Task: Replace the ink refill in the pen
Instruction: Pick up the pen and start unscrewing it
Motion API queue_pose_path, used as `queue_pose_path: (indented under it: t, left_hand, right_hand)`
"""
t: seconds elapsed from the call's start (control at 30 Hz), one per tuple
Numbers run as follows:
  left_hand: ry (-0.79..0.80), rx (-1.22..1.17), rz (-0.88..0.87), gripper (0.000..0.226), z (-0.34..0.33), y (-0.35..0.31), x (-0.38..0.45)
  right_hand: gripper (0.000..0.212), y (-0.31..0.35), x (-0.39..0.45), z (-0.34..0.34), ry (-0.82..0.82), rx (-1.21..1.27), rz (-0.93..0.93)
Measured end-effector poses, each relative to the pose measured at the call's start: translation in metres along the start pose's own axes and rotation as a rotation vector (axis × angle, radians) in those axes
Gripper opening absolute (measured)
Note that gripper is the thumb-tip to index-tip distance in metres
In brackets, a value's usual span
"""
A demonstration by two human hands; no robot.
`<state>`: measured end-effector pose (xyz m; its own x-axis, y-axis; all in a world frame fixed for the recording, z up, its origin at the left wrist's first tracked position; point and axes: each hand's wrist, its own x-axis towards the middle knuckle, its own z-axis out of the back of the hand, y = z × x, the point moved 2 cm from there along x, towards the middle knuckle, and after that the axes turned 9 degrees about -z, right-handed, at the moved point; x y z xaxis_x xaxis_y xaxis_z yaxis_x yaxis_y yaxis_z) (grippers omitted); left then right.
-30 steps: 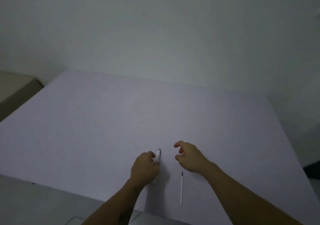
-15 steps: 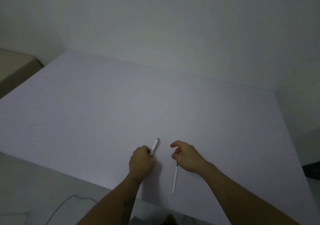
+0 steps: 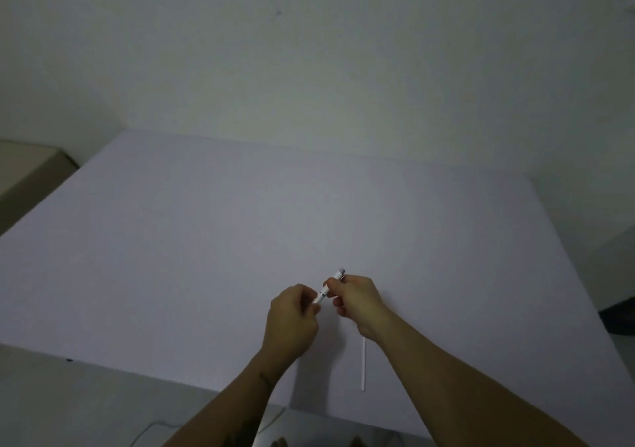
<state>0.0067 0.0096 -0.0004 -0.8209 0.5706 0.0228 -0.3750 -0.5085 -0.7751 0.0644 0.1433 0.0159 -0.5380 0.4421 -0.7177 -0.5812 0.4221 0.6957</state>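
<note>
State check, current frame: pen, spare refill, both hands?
pen: off the table, tilted, held at both ends, not visibly apart
refill: flat on the table, upper end hidden behind right wrist
left hand: closed on pen's lower end
right hand: closed on pen's upper part

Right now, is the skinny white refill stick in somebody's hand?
No, the refill lies on the table, while the left hand and right hand hold the pen.
</note>
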Motion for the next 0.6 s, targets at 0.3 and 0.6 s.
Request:
queue_pose_path:
  t: [0.3, 0.6]
  left_hand:
    - [0.105, 0.025, 0.004, 0.01, 0.035, 0.03, 0.001]
    - [0.156, 0.024, -0.039, 0.013, 0.047, 0.046, -0.007]
  right_hand:
    - [0.019, 0.022, 0.004, 0.016, -0.213, 0.262, 0.019]
    - [0.021, -0.029, 0.001, -0.005, -0.279, -0.677, 0.166]
